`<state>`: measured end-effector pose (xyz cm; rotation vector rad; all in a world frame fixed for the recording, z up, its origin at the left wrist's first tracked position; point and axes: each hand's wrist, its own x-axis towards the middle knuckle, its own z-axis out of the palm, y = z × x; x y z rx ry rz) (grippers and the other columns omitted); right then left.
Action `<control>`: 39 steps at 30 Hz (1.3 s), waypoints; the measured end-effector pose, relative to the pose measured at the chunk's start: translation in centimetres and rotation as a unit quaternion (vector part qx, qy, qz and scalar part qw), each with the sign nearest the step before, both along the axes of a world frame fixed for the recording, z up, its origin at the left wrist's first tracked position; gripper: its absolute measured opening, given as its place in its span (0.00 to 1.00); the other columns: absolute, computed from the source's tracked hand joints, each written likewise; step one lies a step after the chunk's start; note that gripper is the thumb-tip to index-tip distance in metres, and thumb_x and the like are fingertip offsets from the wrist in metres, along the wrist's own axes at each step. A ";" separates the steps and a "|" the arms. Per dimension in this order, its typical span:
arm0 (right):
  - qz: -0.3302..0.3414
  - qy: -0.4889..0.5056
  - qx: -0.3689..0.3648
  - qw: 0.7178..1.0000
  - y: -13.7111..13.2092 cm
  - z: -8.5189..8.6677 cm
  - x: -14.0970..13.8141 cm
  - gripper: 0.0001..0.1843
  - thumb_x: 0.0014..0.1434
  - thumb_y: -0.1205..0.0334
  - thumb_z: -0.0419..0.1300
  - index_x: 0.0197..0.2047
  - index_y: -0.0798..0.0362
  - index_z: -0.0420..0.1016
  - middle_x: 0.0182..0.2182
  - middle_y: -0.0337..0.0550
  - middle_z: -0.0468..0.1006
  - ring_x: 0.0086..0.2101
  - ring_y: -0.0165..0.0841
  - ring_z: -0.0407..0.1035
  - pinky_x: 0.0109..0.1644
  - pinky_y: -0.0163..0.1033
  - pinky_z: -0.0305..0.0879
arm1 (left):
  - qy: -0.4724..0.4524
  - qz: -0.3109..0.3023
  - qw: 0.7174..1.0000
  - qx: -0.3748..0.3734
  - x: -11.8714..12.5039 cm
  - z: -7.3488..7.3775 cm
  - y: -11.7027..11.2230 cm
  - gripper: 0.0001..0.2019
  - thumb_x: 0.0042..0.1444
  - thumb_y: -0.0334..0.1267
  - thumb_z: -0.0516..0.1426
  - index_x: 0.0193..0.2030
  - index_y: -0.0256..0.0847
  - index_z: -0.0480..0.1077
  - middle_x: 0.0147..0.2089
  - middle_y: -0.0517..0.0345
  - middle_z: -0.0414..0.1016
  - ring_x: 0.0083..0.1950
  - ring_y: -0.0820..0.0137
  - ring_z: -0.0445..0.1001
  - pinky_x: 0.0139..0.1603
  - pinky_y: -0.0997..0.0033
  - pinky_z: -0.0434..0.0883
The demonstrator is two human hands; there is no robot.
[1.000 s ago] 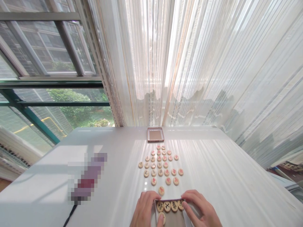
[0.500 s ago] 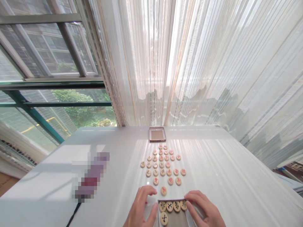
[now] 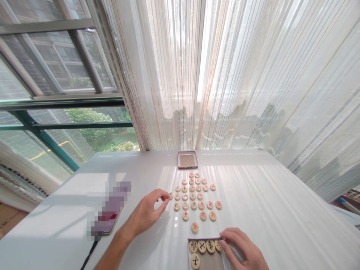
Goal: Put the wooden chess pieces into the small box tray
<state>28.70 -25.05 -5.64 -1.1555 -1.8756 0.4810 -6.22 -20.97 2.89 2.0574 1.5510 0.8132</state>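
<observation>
Several round wooden chess discs [image 3: 194, 195] with red or black characters lie in rows mid-table. My left hand [image 3: 146, 212] reaches out to the leftmost disc [image 3: 170, 195], fingertips pinching at it; I cannot tell if it is lifted. My right hand [image 3: 242, 249] rests on the right edge of a shallow brown box [image 3: 209, 262] at the near edge. Inside the box, a row of black-marked discs [image 3: 204, 246] lies along the far wall, with one more [image 3: 194, 260] below on the left. A single red-marked disc [image 3: 194, 227] sits just beyond the box.
A small brown lid or tray [image 3: 187, 159] lies at the far side of the white table [image 3: 267, 210]. A blurred flat device [image 3: 108, 212] with a dark cable [image 3: 87, 257] sits to the left. Sheer curtains [image 3: 225, 75] and a window [image 3: 56, 75] stand behind.
My left hand left the box's left edge and moved forward and left to the leftmost loose disc. The right hand stayed on the box.
</observation>
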 end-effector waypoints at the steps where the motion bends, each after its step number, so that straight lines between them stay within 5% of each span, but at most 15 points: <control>1: -0.003 -0.001 0.011 1.000 0.1 -0.1 0.0 0.11 0.68 0.50 0.61 0.44 0.46 0.81 0.40 0.44 0.82 0.39 0.37 0.80 0.45 0.36 0.79 | 0.001 -0.001 1.000 0.003 -0.2 0.1 0.6 0.08 0.69 0.41 0.54 0.45 0.48 0.74 0.45 0.58 0.81 0.46 0.65 0.78 0.49 0.66 0.73; 9: 0.003 -0.012 0.026 1.000 0.1 -0.3 -0.1 0.11 0.68 0.51 0.61 0.44 0.47 0.81 0.40 0.46 0.82 0.39 0.37 0.80 0.46 0.36 0.79 | -0.015 -0.028 0.999 -0.012 1.5 1.0 4.8 0.09 0.68 0.41 0.53 0.44 0.45 0.74 0.39 0.61 0.84 0.38 0.68 0.79 0.40 0.72 0.72; 17: -0.003 0.002 0.006 1.000 -0.1 0.4 -0.2 0.11 0.68 0.50 0.62 0.43 0.47 0.81 0.39 0.46 0.82 0.38 0.39 0.80 0.44 0.37 0.80 | 0.016 -0.065 0.998 0.003 5.1 2.3 9.7 0.14 0.69 0.43 0.51 0.41 0.43 0.77 0.39 0.60 0.85 0.38 0.67 0.80 0.43 0.71 0.73; 39: -0.005 0.086 -0.020 0.996 -0.1 1.6 -0.5 0.12 0.69 0.51 0.59 0.40 0.48 0.79 0.35 0.44 0.81 0.34 0.36 0.79 0.39 0.33 0.78 | 0.157 -0.056 0.986 0.030 9.5 0.3 15.5 0.12 0.64 0.37 0.56 0.47 0.43 0.80 0.44 0.53 0.83 0.43 0.62 0.80 0.45 0.67 0.75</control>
